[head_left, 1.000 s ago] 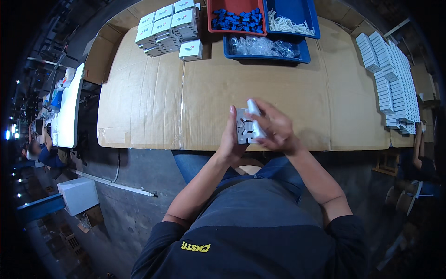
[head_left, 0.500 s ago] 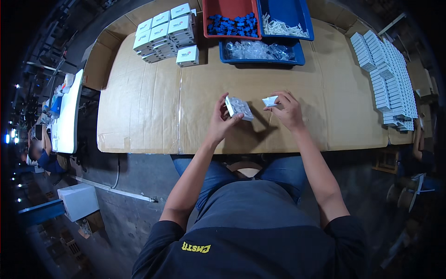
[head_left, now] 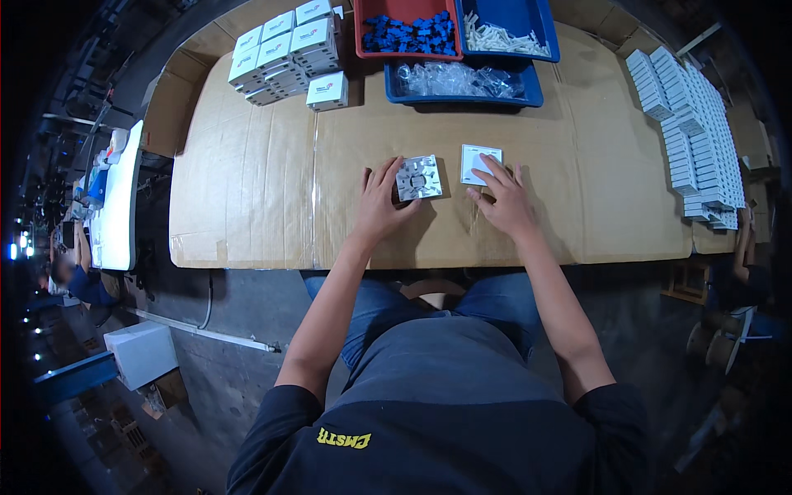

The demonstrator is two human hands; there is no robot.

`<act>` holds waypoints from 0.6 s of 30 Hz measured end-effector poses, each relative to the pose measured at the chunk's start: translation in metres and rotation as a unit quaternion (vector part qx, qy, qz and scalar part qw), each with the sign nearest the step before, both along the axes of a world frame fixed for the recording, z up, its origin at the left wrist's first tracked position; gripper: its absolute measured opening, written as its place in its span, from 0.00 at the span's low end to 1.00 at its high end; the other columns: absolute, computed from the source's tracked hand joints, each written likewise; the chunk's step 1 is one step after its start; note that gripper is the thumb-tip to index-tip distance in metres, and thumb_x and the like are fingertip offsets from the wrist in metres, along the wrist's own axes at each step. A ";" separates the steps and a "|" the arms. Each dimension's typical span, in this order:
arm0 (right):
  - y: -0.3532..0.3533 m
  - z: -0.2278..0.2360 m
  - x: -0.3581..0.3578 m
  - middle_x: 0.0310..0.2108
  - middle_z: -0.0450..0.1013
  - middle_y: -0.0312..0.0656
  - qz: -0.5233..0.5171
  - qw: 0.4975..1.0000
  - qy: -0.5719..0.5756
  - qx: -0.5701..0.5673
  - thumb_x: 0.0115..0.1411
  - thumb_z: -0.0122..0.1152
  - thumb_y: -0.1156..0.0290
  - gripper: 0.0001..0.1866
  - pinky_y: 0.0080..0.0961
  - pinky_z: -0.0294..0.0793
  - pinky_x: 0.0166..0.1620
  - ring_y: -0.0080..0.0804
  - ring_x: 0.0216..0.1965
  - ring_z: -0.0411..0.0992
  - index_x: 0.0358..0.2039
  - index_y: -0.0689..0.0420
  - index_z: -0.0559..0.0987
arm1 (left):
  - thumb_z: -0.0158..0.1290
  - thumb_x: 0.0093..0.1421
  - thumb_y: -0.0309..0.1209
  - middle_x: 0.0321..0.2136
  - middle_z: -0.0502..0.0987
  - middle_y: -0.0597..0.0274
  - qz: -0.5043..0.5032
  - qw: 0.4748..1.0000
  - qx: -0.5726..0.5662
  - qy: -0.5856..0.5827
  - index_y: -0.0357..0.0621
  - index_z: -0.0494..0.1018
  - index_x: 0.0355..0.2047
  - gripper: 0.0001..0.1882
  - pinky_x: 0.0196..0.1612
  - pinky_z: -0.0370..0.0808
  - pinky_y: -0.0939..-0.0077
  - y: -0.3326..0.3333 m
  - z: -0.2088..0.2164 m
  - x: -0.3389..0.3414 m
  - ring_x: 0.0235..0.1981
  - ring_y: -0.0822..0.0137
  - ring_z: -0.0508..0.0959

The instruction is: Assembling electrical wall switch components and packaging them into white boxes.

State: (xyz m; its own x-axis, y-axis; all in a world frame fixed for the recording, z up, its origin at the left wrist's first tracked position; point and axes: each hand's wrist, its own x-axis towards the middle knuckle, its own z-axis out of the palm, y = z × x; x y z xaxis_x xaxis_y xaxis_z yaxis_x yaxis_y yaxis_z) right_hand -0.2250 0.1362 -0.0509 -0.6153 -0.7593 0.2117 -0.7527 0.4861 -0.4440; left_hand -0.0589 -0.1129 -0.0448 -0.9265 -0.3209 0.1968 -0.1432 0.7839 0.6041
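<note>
My left hand [head_left: 383, 198] grips a small square white box [head_left: 419, 177] by its left side, thumb at the near edge and fingers at the far corner. The box lies on the cardboard, its top uncovered, with grey and clear parts around a round middle. To the right, a flat square white lid [head_left: 470, 157] rests on the cardboard with a paler patch on it. My right hand [head_left: 505, 198] has its fingers spread, fingertips touching the near right part of that lid. A gap of cardboard separates box and lid.
Stacked white boxes [head_left: 285, 49] stand at the far left. A red bin [head_left: 360, 40] with blue parts, a blue bin [head_left: 551, 33] with white sticks and another blue bin [head_left: 462, 99] with clear pieces sit at the back. White boxes [head_left: 689, 136] line the right of the cardboard-covered table [head_left: 247, 206].
The tilted box in my left hand has come down flat on the table. My right hand has laid the white lid down, and its fingers have spread over it.
</note>
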 end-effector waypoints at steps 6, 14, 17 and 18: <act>0.028 0.013 0.028 0.67 0.70 0.36 0.006 1.000 -0.028 0.008 0.65 0.65 0.58 0.17 0.67 0.42 0.74 0.36 0.71 0.63 0.52 0.49 0.83 | 0.66 0.53 0.43 0.67 0.67 0.56 -0.027 0.999 0.014 -0.024 0.49 0.61 0.70 0.46 0.76 0.46 0.43 0.018 0.006 0.020 0.70 0.54 0.64; 0.043 0.021 0.054 0.64 0.73 0.34 -0.024 0.999 -0.043 -0.012 0.62 0.67 0.67 0.14 0.66 0.46 0.73 0.33 0.69 0.66 0.49 0.48 0.84 | 0.66 0.52 0.43 0.69 0.65 0.55 -0.038 0.998 0.003 -0.047 0.46 0.61 0.71 0.47 0.76 0.44 0.46 0.030 0.013 0.020 0.73 0.54 0.61; 0.037 0.020 0.047 0.63 0.74 0.33 -0.029 0.999 -0.038 -0.015 0.61 0.67 0.69 0.13 0.63 0.48 0.72 0.33 0.68 0.67 0.47 0.48 0.84 | 0.66 0.52 0.42 0.69 0.66 0.55 -0.031 0.999 -0.003 -0.039 0.45 0.61 0.70 0.47 0.76 0.44 0.47 0.031 0.013 0.019 0.72 0.54 0.62; 0.035 0.020 0.044 0.62 0.74 0.33 -0.031 0.998 -0.046 -0.019 0.60 0.67 0.70 0.12 0.62 0.49 0.72 0.32 0.67 0.68 0.46 0.48 0.84 | 0.66 0.51 0.43 0.69 0.67 0.55 -0.027 0.999 -0.006 -0.041 0.44 0.62 0.70 0.47 0.76 0.45 0.48 0.029 0.012 0.021 0.72 0.54 0.62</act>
